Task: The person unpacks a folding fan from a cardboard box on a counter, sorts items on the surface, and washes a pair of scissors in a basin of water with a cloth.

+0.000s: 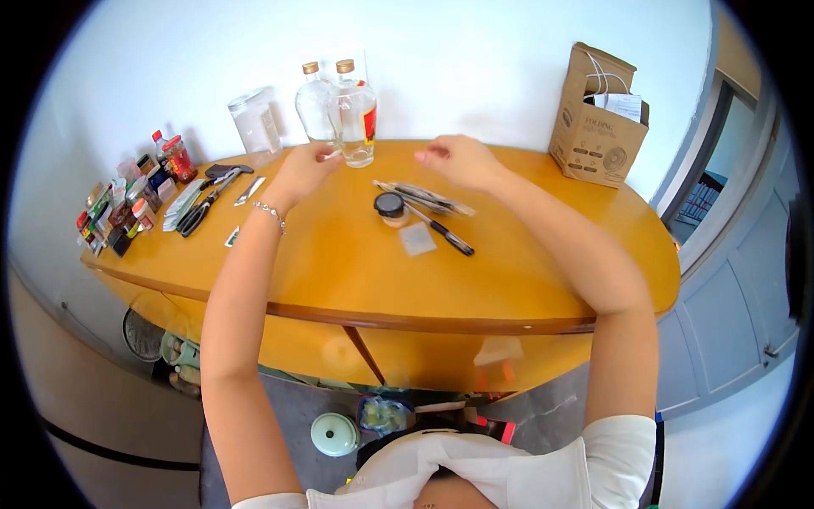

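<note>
My left hand (307, 171), with a bracelet at the wrist, is raised over the back of the table. Its fingers are pinched together in front of two clear glass bottles (312, 110) with gold caps; one bottle has a red and yellow label. Whatever the pinch holds, if anything, is too small to make out. To the right, my right hand (460, 161) hovers with curled fingers; what is in them cannot be made out. Between and below the hands lie a small black-lidded jar (391, 209), a black pen (452, 239), a bundle of thin sticks or brushes (428, 199) and a whitish square (418, 239).
On the left of the wooden table (339, 263) stand several jars and bottles (140, 204), with scissors (203, 208) beside them. A clear plastic container (255, 125) stands at the back. A cardboard box (598, 127) is at the back right. A lidded pot (334, 434) sits below.
</note>
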The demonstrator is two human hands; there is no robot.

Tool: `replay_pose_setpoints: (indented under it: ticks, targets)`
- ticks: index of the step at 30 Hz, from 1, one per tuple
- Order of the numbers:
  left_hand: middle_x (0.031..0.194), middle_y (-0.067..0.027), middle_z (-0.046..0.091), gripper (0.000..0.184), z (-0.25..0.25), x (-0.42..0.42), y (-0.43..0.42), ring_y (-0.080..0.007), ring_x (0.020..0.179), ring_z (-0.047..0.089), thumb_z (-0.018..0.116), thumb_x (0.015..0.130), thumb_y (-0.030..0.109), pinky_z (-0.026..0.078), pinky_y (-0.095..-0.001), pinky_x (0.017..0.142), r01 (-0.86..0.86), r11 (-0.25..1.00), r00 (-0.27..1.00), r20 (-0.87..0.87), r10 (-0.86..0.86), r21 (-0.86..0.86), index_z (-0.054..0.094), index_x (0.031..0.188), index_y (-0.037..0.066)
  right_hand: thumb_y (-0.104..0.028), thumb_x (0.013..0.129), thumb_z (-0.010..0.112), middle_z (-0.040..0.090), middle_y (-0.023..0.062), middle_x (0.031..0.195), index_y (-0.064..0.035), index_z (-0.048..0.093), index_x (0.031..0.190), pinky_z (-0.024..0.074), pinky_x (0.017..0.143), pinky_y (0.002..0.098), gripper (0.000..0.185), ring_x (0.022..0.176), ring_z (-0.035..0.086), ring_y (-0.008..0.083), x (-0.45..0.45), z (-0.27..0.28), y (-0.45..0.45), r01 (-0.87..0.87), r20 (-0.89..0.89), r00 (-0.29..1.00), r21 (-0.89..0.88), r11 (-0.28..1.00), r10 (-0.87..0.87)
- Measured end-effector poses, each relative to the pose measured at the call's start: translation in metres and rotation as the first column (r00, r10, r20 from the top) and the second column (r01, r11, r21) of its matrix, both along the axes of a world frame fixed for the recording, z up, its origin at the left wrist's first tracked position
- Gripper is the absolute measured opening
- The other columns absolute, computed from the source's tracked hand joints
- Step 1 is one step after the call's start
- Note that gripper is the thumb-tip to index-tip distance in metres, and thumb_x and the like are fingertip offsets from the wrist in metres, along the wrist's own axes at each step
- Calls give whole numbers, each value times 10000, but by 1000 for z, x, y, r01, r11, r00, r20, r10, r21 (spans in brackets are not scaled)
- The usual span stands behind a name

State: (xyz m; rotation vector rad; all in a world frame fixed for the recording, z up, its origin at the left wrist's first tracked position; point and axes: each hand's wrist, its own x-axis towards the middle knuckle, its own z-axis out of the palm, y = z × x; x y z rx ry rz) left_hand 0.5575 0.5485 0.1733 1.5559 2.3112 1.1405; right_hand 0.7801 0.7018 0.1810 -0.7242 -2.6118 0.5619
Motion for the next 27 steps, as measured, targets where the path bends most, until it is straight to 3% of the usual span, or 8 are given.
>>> replay_pose_setpoints:
  ticks: [4,7,10,13,16,19,22,27]
  targets:
    - [1071,-218,556,685,-4,-59,26,-276,996,550,709,701,222,433,-333,864,-157,977,988,17,156,145,385,1203,-114,-431,704,673,517,210,1149,5,451,1210,445,836,345,704,1011,541,283,-49,17,21,21,-129,991,-13,1000,-23]
    - [1169,-242,489,881,3,-80,42,-288,1068,510,776,603,158,425,-330,895,-173,966,985,39,168,190,264,1267,-111,-401,603,755,444,252,1210,31,289,1302,418,887,349,945,1078,495,303,-93,15,18,-2,-282,959,-104,995,-28]
    - [1250,-272,396,1054,-1,-106,68,-301,1137,451,807,542,137,424,-323,909,-172,955,984,94,154,240,128,1316,-92,-378,517,813,375,278,1254,63,133,1333,385,935,352,1150,1137,443,317,-123,14,8,-153,-445,894,-196,969,51]
    - [1275,-285,345,1159,-2,-98,79,-314,1170,409,815,524,154,408,-320,931,-236,917,971,122,207,323,17,1333,-73,-295,467,833,445,260,1195,99,184,1292,375,945,342,1122,1125,457,326,-173,-15,30,-111,-677,736,-70,991,35]
    - [1245,-285,368,1190,-10,-105,93,-319,1136,438,815,527,172,405,-325,932,-180,916,961,265,85,357,-25,1339,-56,-313,473,827,432,244,1220,76,212,1285,374,947,334,1090,1140,446,315,-172,-8,25,-53,-643,765,-136,989,-47]
    - [1229,-266,392,1163,-14,-105,101,-318,1096,471,809,540,201,419,-332,906,-207,895,961,253,110,396,4,1343,-47,-324,481,817,446,229,1210,56,243,1269,383,937,334,1047,1122,464,312,-171,-5,27,-77,-598,799,-208,975,-65]
    - [1183,-236,435,1100,-21,-109,114,-307,1034,511,805,546,238,447,-334,849,-237,869,970,151,189,435,86,1328,-49,-331,491,803,481,220,1176,39,265,1257,400,916,337,1006,1085,495,317,-158,0,20,86,-567,799,-226,970,-202]
    - [1114,-202,473,998,-11,-70,117,-290,984,527,806,540,289,453,-337,814,-262,858,964,164,210,442,212,1271,-43,-373,479,800,533,192,1055,35,282,1246,441,845,329,1012,966,549,294,-97,14,50,267,-552,762,-207,941,-338]
